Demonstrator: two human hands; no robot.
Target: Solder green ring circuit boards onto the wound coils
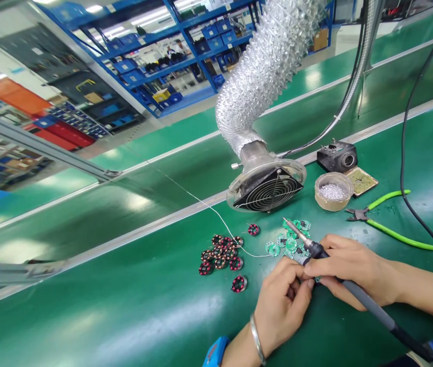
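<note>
My right hand (pixel 361 272) is closed around a soldering iron (pixel 371 305), whose metal tip points up and left over a pile of small round green circuit boards (pixel 291 244). Just beside it, my left hand (pixel 279 303) is pinched shut, fingertips touching the right hand's fingers. What lies between those fingertips is mostly hidden; a bit of green shows there. A thin solder wire (pixel 220 216) runs from the upper left down to the left hand's fingers. Left of the boards sits a cluster of small wound motor coils (pixel 222 252), with single coils (pixel 239 283) apart from it.
A fume extractor with a fan grille (pixel 270 192) hangs from a silver duct (pixel 262 76) above the green bench (pixel 135 316). At the right are a round tub of metal shavings (pixel 333 192), a black iron stand (pixel 336 156), green-handled cutters (pixel 386 229) and a hanging black cable (pixel 403 137).
</note>
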